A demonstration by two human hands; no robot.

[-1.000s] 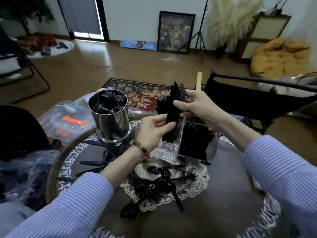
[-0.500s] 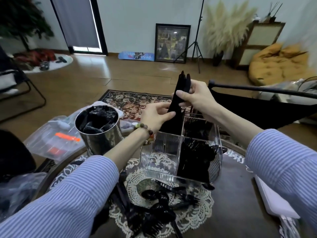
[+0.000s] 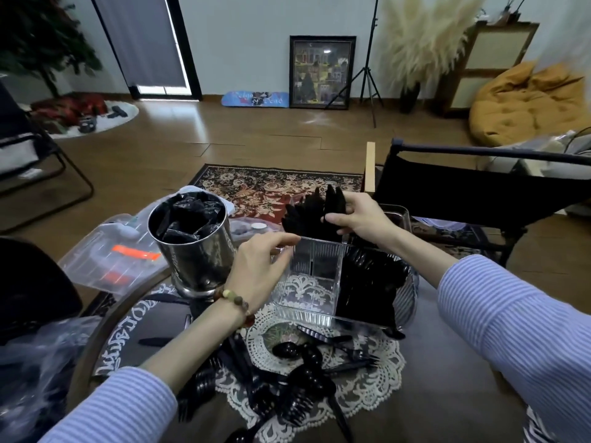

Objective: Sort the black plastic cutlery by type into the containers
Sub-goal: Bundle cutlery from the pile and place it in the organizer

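Bundle of black plastic knives (image 3: 315, 215) pinched in right hand (image 3: 358, 219) over far-left compartment of clear ribbed plastic organizer (image 3: 307, 302), left hand (image 3: 259, 266) open-fingered beside near rim, loose black cutlery (image 3: 303, 366) scattered on desk (image 3: 447, 394).

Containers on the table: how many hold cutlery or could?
2: a shiny steel cylindrical canister at left, stuffed with black plastic; a clear plastic divided organizer at centre, near-left compartment empty. Others may be hidden.
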